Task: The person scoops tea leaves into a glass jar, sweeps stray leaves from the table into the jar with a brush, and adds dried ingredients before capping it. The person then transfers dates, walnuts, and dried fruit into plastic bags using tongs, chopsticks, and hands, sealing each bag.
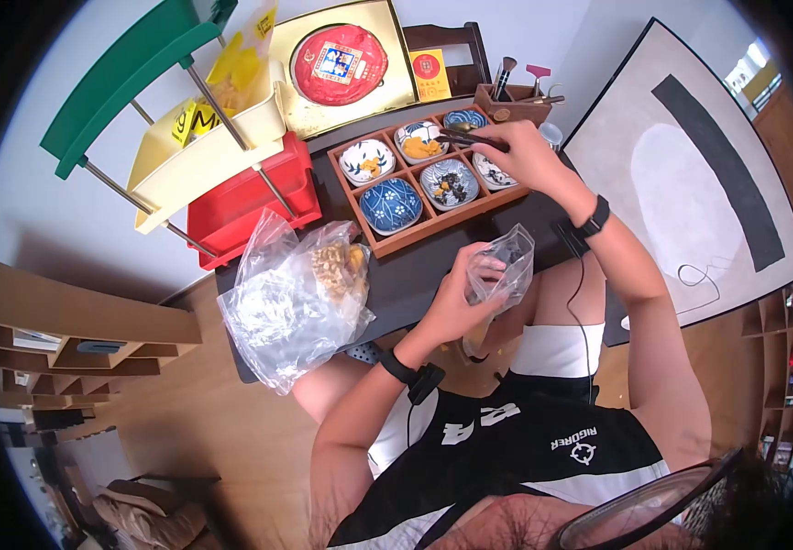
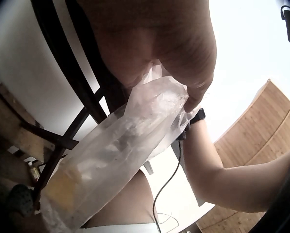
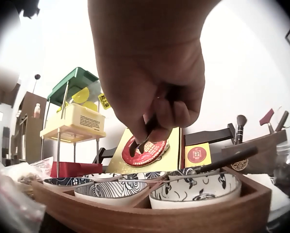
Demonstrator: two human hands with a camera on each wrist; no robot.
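My right hand (image 1: 527,158), nearer the yellow-filled bowl (image 1: 407,132), pinches tongs (image 1: 486,141) pointing left towards it.
My left hand (image 1: 451,301), fingers curled, grips a bag (image 1: 513,264) closer to me.

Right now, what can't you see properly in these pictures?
Head view: part of the front right bowl, covered by the right grip.
Right wrist view: that bowl's bottom, hidden by its near wall.
Left wrist view: the yellowish thing, blurred by the cloudy plastic bag.
Head view: the writing on the yellow card, too tiny.
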